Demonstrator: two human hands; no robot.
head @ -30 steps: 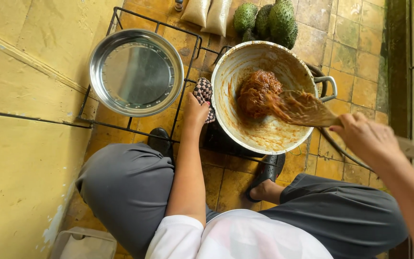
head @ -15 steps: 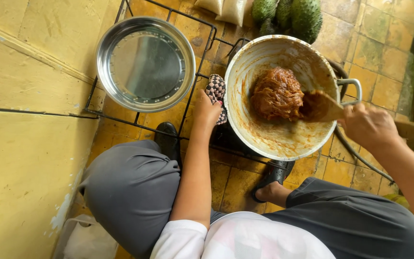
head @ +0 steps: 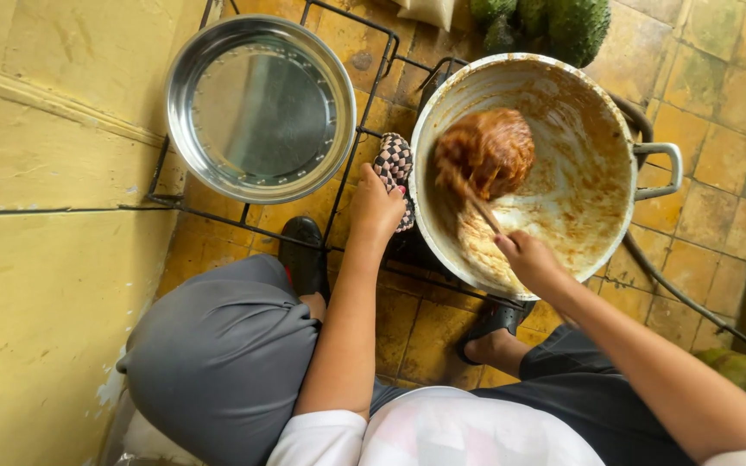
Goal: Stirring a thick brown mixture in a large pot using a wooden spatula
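A big metal pot (head: 615, 190) stands on a black wire stand, smeared inside with brown paste. A thick brown lump of dough (head: 487, 151) sits at its left side. My right hand (head: 530, 259) reaches over the near rim and grips a wooden spoon (head: 475, 203) whose blade is dug into the lump. My left hand (head: 377, 207) presses a black-and-white checkered cloth (head: 395, 164) against the pot's left rim. The pot's right handle (head: 665, 169) sticks out free.
An empty steel basin (head: 261, 108) rests on the black wire rack (head: 338, 207) to the left. Green rough-skinned fruits (head: 554, 22) lie beyond the pot. A yellow wall (head: 36, 259) runs along the left. My knees and black sandals (head: 304, 250) sit below on yellow tiles. A dark hose (head: 692, 302) crosses right.
My right hand has swung from the pot's right side to its near rim, and the spoon now stands in the lump, which has shifted left. The left hand keeps its hold.
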